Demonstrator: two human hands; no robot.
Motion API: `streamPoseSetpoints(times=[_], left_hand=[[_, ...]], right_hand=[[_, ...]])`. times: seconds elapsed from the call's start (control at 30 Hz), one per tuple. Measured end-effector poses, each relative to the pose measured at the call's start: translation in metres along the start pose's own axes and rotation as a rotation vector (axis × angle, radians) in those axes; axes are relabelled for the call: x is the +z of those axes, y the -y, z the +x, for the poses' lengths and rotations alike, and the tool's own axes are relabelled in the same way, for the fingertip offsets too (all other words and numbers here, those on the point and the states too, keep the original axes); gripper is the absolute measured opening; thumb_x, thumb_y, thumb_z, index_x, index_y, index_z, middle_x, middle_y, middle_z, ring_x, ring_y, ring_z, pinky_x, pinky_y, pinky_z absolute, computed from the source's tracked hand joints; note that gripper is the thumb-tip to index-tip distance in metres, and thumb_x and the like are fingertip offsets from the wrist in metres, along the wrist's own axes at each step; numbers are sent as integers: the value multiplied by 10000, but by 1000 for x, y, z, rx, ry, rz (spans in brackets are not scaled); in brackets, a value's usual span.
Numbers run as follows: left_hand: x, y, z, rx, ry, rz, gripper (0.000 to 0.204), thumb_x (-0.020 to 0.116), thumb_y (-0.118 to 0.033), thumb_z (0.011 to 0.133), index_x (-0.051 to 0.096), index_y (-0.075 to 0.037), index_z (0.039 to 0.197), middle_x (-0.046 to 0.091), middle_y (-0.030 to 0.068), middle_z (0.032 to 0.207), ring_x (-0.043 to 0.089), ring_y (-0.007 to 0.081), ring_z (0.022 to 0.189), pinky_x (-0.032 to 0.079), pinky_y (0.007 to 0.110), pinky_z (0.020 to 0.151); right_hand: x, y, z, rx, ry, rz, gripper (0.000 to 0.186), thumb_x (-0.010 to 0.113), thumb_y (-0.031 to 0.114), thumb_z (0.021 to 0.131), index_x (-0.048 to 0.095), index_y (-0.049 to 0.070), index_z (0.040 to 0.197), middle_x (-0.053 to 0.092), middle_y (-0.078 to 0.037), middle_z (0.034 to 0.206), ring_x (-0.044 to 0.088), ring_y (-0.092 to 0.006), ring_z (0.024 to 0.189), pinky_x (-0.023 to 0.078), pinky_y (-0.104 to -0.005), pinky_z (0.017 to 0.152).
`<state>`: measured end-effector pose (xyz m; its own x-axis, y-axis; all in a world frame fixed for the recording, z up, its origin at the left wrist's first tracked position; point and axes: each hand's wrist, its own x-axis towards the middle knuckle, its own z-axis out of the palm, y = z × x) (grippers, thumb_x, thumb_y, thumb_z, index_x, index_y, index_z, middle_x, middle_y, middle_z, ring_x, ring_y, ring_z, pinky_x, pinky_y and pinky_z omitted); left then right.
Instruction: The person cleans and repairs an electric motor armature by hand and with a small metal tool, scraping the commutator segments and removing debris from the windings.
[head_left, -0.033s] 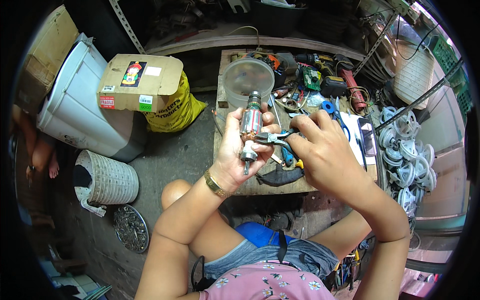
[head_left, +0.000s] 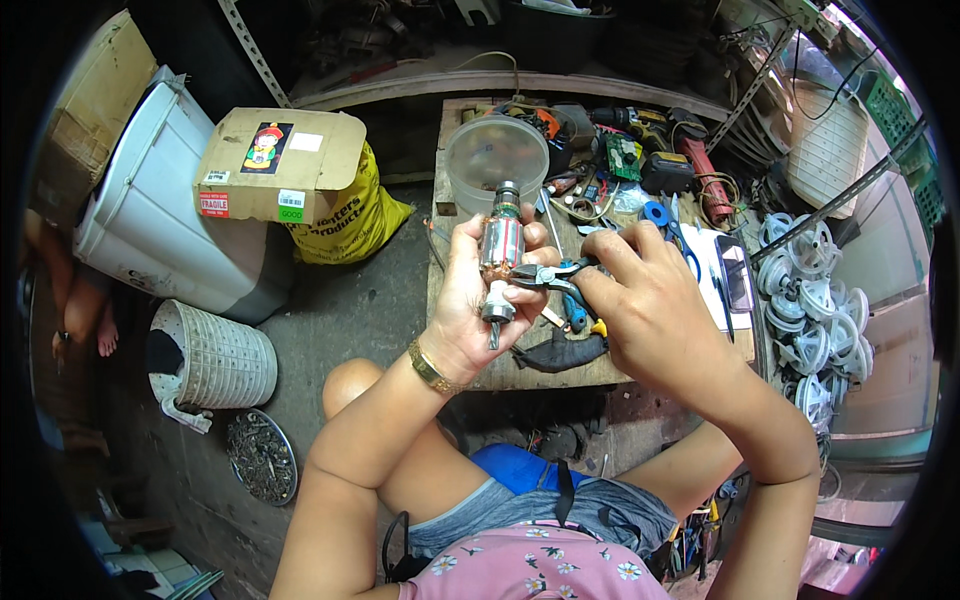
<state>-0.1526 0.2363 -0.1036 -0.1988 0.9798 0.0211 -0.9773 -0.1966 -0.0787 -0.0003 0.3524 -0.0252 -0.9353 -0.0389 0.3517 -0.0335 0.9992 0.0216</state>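
Observation:
My left hand (head_left: 462, 330) is wrapped round a motor armature (head_left: 502, 240), held upright above the wooden work table (head_left: 475, 378). The armature has a silvery core with a red stripe, copper windings near its lower end, and a white collar and metal shaft below. In my right hand (head_left: 640, 290) is a pair of cutting pliers (head_left: 545, 276) with dark handles. Their jaw tips touch or lie just in front of the copper windings; whether they grip a wire is too small to tell. Behind the armature stands a clear round plastic tub (head_left: 470, 160).
Tools, a green circuit board (head_left: 622, 156), a red-bodied tool (head_left: 706, 180) and a phone (head_left: 736, 278) crowd the table. White plastic wheel-like parts (head_left: 808, 310) hang at right. Leftward are a cardboard box (head_left: 270, 165), a yellow bag (head_left: 360, 220), a basket (head_left: 230, 355) and a metal-scrap bowl (head_left: 293, 470).

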Motion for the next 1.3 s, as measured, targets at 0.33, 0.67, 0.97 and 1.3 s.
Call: streamPoseSetpoints(times=[0.33, 0.67, 0.97, 1.3], left_hand=[[7, 9, 2, 336, -103, 381, 412, 361, -431, 1038, 516, -72, 1171, 518, 38, 956, 508, 135, 770, 477, 205, 406], [8, 19, -1, 433, -235, 525, 387, 373, -412, 1042, 495, -64, 1160, 523, 28, 942, 518, 119, 742, 453, 201, 383], [8, 19, -4, 423, -260, 536, 405, 383, -413, 1036, 486, -45, 1168, 520, 39, 930, 507, 119, 728, 444, 199, 384], [5, 10, -2, 64, -149, 184, 382, 412, -384, 1020, 513, -42, 1157, 543, 52, 922, 531, 143, 709, 455, 222, 384]], right_hand=[[-4, 11, 0, 29, 31, -74, 79, 606, 83, 746, 636, 41, 805, 545, -95, 953, 541, -295, 913, 460, -394, 721], [-4, 5, 2, -12, 97, 26, 70, 612, 70, 725, 632, 15, 762, 567, -106, 905, 571, -298, 858, 506, -410, 704], [-8, 1, 6, -54, 154, 77, 61, 617, 46, 707, 606, 5, 751, 594, -131, 866, 651, -316, 777, 547, -433, 611], [12, -25, 7, -44, 157, 473, 133, 682, 4, 672, 643, 1, 799, 622, -138, 809, 649, -392, 754, 531, -465, 660]])
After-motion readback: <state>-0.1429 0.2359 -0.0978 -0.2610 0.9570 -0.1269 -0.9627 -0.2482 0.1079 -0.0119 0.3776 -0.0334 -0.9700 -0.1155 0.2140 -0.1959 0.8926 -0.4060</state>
